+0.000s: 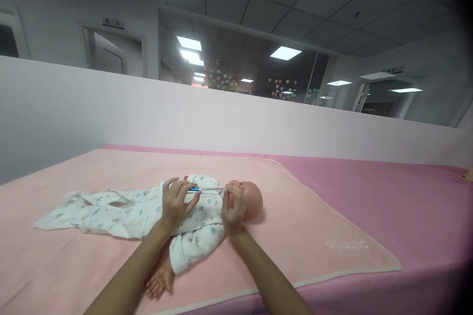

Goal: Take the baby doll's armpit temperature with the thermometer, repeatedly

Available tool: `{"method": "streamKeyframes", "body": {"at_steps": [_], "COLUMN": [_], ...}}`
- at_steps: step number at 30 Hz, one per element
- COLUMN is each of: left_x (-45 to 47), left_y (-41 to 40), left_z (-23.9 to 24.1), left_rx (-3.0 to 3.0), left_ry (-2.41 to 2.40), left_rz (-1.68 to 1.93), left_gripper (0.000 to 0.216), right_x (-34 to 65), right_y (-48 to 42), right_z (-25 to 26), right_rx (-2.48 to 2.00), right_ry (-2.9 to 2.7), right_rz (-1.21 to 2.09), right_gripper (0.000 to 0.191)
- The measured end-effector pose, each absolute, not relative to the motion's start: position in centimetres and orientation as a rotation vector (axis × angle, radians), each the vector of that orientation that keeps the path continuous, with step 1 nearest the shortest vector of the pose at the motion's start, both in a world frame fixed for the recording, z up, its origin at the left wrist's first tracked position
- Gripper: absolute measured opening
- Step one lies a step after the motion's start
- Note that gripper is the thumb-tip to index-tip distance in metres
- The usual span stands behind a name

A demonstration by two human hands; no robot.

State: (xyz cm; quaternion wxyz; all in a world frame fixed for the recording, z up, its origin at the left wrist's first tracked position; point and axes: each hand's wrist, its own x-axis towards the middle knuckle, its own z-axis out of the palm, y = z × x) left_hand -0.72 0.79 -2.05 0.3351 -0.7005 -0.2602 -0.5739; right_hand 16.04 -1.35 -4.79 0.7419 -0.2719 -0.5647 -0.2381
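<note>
A slim thermometer [211, 188] with a blue end and fine markings is held level above the chest of a baby doll [253, 200]. My left hand [176, 203] has its fingers and thumb around the blue end. At the other end, my right hand [233, 209] pinches the tip, close to the doll's face and partly covering it. The doll lies on its back, head to the right, in a white printed romper [125, 216]. One doll hand [160, 280] pokes out of a sleeve beneath my left forearm.
Under the doll is a peach blanket [303, 236] with a pale edge, spread over a pink cover [354, 192]. A white padded wall [221, 118] runs along the back. Beyond it are windows with heart-shaped stickers [223, 78] and an open door [107, 54].
</note>
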Motion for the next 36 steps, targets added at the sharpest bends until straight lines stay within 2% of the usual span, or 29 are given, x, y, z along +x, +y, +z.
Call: {"method": "streamKeyframes", "body": {"at_steps": [6, 21, 29, 33, 36], "left_x": [-0.7, -0.6, -0.1, 0.0, 0.0], "left_y": [0.8, 0.8, 0.9, 0.9, 1.0], "left_z": [-2.0, -2.3, -2.2, -2.2, -2.3], "left_rx": [-1.824, -1.892, -2.038, -2.068, -2.143], "left_ry": [-0.689, -0.714, -0.942, -1.016, -1.039], "left_rz": [-1.473, -1.447, -1.367, -1.293, -1.206], "left_gripper": [0.015, 0.016, 0.051, 0.044, 0.033], "right_x": [16.1, 16.9, 20.7, 24.9, 28.1], "right_y": [-1.4, -1.1, -2.5, -5.8, -8.8], "right_z": [-4.6, -4.1, -0.2, 0.5, -0.9], "right_rx": [-0.625, -0.593, -0.592, -0.671, -0.846], "right_ry": [-1.24, -1.3, -1.364, -1.232, -1.127], "right_rz": [-0.533, -0.582, -0.818, -0.865, -0.837], "right_gripper": [0.021, 0.026, 0.025, 0.02, 0.015]}}
